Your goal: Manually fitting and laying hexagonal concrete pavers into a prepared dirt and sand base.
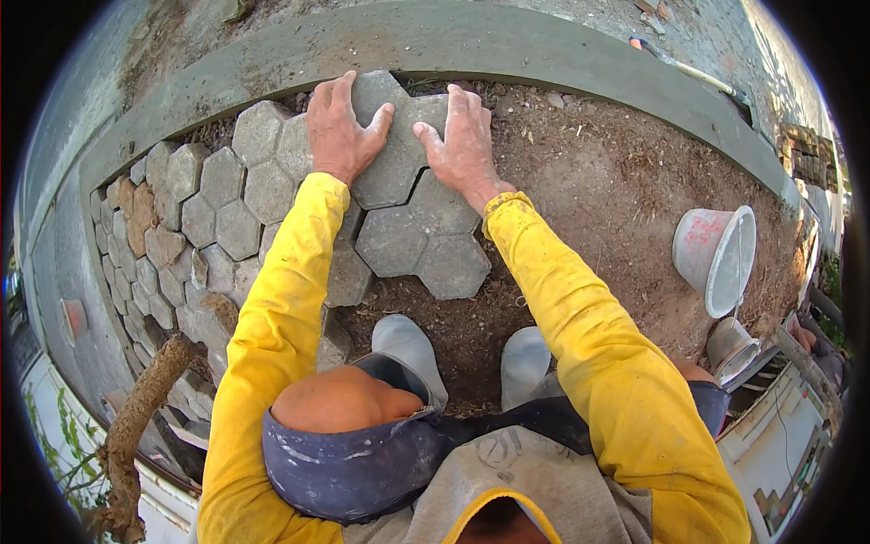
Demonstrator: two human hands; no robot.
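Note:
My left hand [347, 131] lies on a grey concrete paver [388, 168] shaped like three joined hexagons, at the wooden or concrete border. Its fingers stretch forward along the left side and its thumb spreads over the top. My right hand [462, 147] rests on the same paver's right side, fingers extended, thumb pointing inward. Closer to me, a similar three-lobed paver [424, 238] sits on the soil, with a narrow dark gap between the two. To the left, laid pavers [220, 204] fit together in a honeycomb pattern.
Bare brown soil [589, 199] stretches to the right. A grey border [507, 45] curves around the far side. Two buckets [716, 258] stand at the right. A long-handled tool [693, 72] lies beyond the border. At lower left rises a rough branch [149, 390]. My boots [408, 354] stand on soil.

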